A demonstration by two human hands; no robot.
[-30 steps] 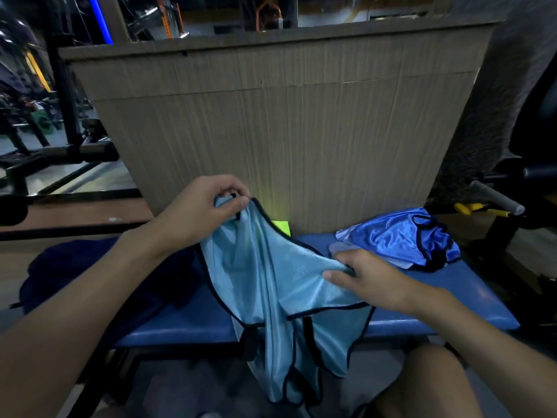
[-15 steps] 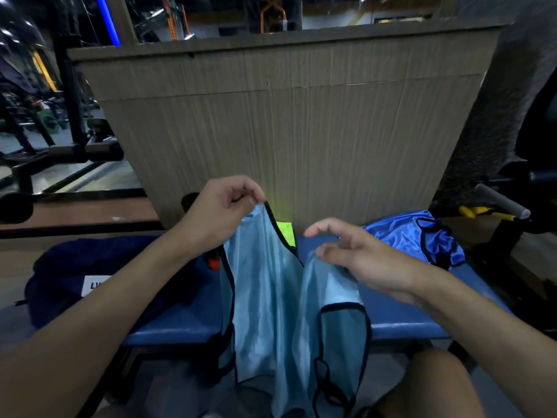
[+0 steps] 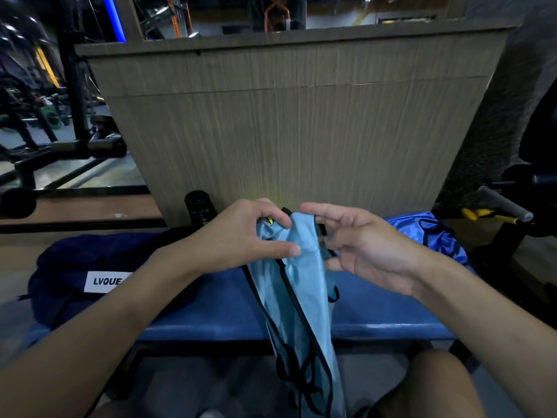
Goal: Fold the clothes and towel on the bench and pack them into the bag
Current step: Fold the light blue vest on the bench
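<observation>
While both hands work its top end, the light-blue garment (image 3: pixel 310 282) hangs as a narrow bunch, lifted off the blue bench (image 3: pixel 211 309). Its lower end drops past the bench's front edge, between the person's knees. Black trim runs along its edges and tangles at the bottom.

Left hand (image 3: pixel 241 239): grasping. Thumb and fingers pinch the gathered cloth near the top, knuckles toward camera.

Right hand (image 3: pixel 376 251): palm turned left, fingers curled in on the garment's right edge at the black trim. Index finger reaches over the top. It has hold of the edge, but the grip looks light.

A small yellow-green patch shows in the folds between the left fingers; can't tell what it is.

Navy bag (image 3: pixel 75 254) sits slumped on the bench's left end, with a white label (image 3: pixel 104 281) reading "LVQUE", the rest covered by the left forearm. Royal-blue shiny garment (image 3: pixel 434 233), also black-trimmed, lies crumpled on the bench's right end, behind the right wrist. Black bottle (image 3: pixel 200 206) stands behind the left hand, against the wood-grain panel (image 3: pixel 301 131).
</observation>
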